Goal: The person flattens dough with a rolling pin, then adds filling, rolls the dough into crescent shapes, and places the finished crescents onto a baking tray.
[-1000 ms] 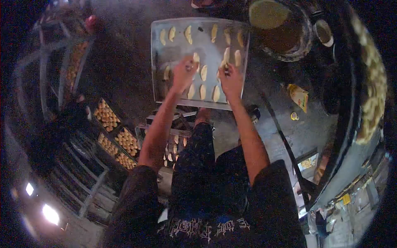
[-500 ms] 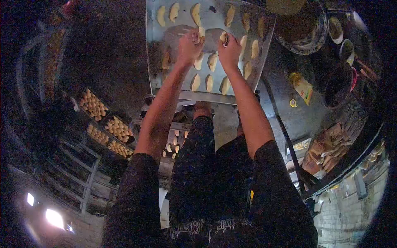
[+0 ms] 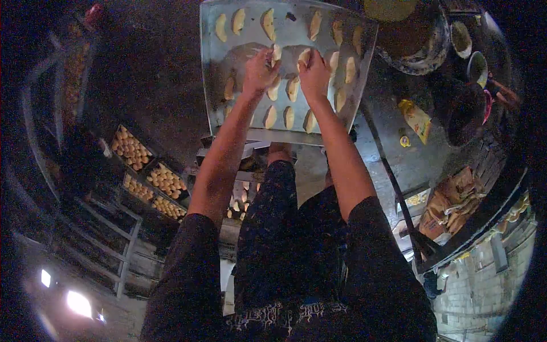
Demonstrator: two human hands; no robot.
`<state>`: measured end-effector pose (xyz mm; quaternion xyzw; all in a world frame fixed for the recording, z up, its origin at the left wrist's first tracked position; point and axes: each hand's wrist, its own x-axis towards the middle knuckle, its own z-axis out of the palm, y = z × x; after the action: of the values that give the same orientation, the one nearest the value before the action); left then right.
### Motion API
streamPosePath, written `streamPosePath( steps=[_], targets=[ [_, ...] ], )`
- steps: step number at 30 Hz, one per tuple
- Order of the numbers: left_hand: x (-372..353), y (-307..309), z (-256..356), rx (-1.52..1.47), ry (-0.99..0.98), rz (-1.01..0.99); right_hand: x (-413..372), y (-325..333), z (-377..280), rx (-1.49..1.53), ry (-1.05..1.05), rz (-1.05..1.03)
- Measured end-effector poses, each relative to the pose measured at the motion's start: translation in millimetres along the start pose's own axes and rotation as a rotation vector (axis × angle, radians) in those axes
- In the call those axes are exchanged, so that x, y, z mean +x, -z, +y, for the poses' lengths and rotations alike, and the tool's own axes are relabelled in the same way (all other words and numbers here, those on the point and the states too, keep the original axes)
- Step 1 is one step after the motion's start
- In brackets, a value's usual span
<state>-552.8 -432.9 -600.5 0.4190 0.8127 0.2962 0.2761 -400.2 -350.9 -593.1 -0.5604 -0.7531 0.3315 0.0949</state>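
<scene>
A metal tray (image 3: 228, 128) carries rows of pale, crescent-shaped dough pieces, such as one dough piece (image 3: 268, 24) near its far edge. Over the tray's middle, my left hand (image 3: 261, 70) is closed at the fingers, with a dough piece (image 3: 277, 55) at its fingertips. My right hand (image 3: 314, 73) pinches another dough piece (image 3: 303, 59), a short way to the right. Nearer to me, further pieces lie in a row, among them a dough piece (image 3: 289, 117) between my forearms. Some pieces are partly covered by my hands.
Trays of round pieces (image 3: 166, 180) stand at the lower left by a metal rack (image 3: 130, 251). At the right are a large round basin (image 3: 419, 62), a yellow packet (image 3: 416, 118), a dark bucket (image 3: 464, 117) and brown sacks (image 3: 453, 205).
My right hand has shifted slightly left and down, and its dough piece now shows more fully. My left hand has moved little. The view has shifted slightly.
</scene>
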Motion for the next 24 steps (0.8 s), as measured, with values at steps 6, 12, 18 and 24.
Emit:
streamPosePath(
  steps=[6, 12, 18, 24],
  targets=[
    [-6, 3, 18, -0.046, 0.100, -0.023, -8, 5, 7, 0.076, -0.017, 0.016],
    [-31, 15, 36, 0.180, 0.070, 0.045, -49, 60, -1, 0.233, -0.111, -0.094],
    [-93, 44, 53, 0.275, -0.027, 0.017, -126, 137, 16, 0.333, -0.190, -0.139],
    [-196, 51, 57, 0.347, 0.147, -0.153, -208, 292, 23, 0.438, -0.043, 0.079]
  ],
)
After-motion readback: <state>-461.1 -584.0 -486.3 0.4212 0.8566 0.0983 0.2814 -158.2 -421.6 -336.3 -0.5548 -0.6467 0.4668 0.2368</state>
